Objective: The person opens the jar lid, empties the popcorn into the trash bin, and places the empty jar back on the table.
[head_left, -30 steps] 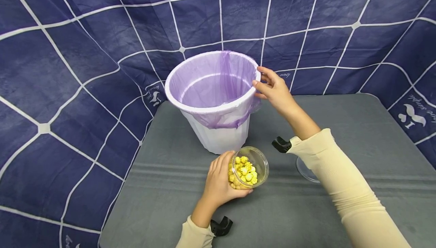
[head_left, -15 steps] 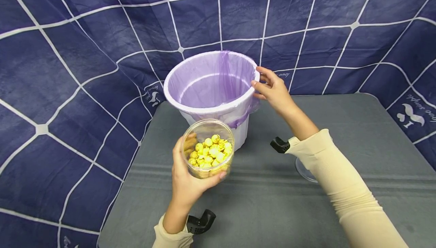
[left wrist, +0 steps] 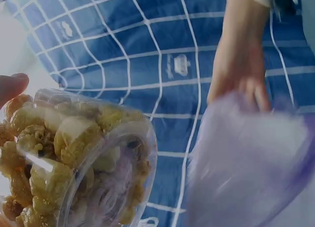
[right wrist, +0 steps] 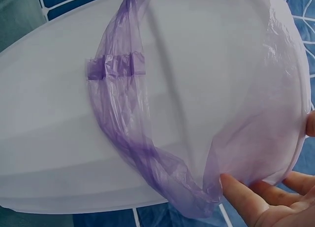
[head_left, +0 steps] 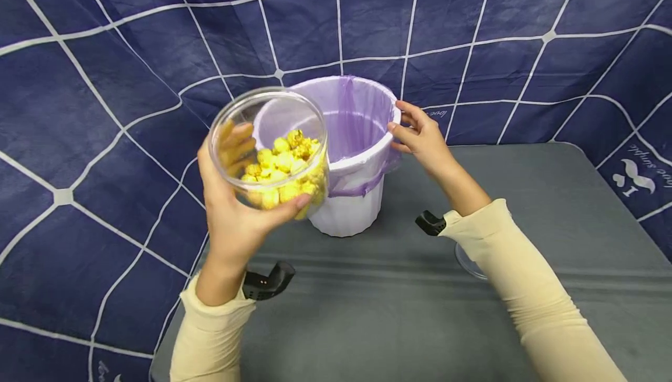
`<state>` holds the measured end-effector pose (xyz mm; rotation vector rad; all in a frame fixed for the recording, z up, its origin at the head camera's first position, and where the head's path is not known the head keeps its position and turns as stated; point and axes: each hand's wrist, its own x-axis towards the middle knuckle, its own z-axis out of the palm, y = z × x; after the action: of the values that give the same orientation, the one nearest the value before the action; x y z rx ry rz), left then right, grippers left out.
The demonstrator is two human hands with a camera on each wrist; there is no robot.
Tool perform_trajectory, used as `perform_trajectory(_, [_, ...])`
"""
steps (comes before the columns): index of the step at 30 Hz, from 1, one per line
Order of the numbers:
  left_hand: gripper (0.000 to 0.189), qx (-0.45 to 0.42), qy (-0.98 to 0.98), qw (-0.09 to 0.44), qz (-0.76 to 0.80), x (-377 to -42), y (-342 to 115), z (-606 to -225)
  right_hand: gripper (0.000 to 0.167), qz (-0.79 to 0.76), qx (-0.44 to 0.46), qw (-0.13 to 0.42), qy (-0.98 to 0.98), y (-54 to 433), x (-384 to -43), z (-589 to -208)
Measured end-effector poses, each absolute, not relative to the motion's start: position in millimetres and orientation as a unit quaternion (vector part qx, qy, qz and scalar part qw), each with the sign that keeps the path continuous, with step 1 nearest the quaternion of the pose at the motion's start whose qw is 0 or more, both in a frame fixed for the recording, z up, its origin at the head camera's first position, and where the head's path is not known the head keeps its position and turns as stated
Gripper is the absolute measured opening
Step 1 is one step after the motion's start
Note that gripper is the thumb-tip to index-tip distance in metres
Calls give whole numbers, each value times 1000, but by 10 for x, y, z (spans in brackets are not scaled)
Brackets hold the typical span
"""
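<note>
My left hand (head_left: 231, 213) grips a clear plastic jar (head_left: 252, 99), raised in front of the bin's left side and tilted toward me. Yellow popcorn (head_left: 283, 166) lies in its lower part; the jar's mouth shows no lid. In the left wrist view, the popcorn (left wrist: 44, 153) presses against the clear wall near the jar's base (left wrist: 142, 163). A white trash bin (head_left: 346, 216) stands upright, lined with a purple bag (head_left: 357, 125) folded over its rim. My right hand (head_left: 422, 137) holds the rim at the right, fingers close to the bag (right wrist: 157, 173) in the right wrist view.
A clear round lid (head_left: 469, 262) lies on the grey table (head_left: 399, 312), partly hidden by my right sleeve. Blue cloth (head_left: 472, 73) with white grid lines hangs behind the bin and along both sides.
My left hand has lifted the popcorn jar from low before the bin, up and to the left, closer to the camera. The right hand has stayed at the rim.
</note>
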<state>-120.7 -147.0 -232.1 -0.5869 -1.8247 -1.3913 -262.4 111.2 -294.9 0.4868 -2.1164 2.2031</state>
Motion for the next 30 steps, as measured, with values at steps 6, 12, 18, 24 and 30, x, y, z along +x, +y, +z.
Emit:
perform_trajectory(6, [101,-228,-782,437,-381,-1592,-1543,-1971,57,715,153,26,-682,1102,-2614,-2955])
perform_trajectory(12, [102,-219,-841,460,-180,-1998,-1614,-1839,57,717,152,25,-680,1107,-2607,-2949])
perform_trajectory(18, [100,-244,-872,419,-63,-2260,-1671,-1788,57,717,154,23,-679,1100,-2605,-2937])
perform_trajectory(24, [98,-296,-869,390,75,-2416,-1691,-1704,57,717,156,23,-679,1096,-2606,-2932])
perform_trajectory(30, [94,-342,-838,384,182,-2515,-1690,-1646,57,718,153,20,-678,1082,-2610,-2935])
